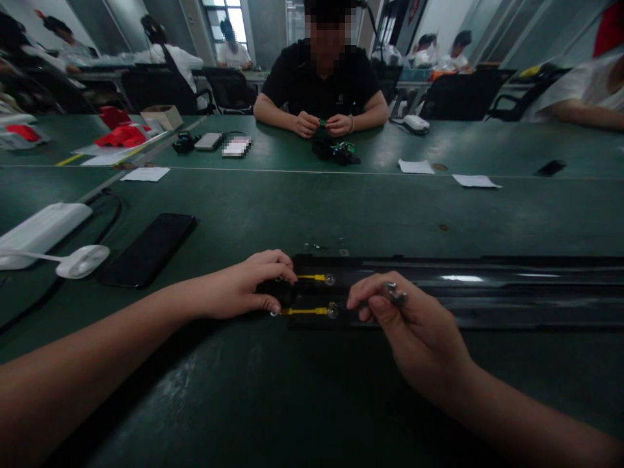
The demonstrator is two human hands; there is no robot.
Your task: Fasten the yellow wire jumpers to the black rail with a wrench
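Observation:
A long, glossy black strip-like part [487, 302] lies across the table in front of me. Two short yellow leads are at its left end, an upper lead [312, 278] and a lower lead [309, 311], each ending in a small round metal piece. Over the left ends of these leads rests my left hand [256, 283], thumb and fingers apart, thumb near the lower one. My right hand [404, 312] is closed around a small silver metal tool [396, 294]. The tool's thin tip reaches towards the lower round piece; its exact contact is unclear.
To the left lie a black phone [151, 250], a white power strip [43, 231] and a white plug with cable [84, 261]. Small clear bits [319, 247] lie beyond the strip. Across the table a person [322, 84] handles a small green part; papers [416, 167] lie nearby.

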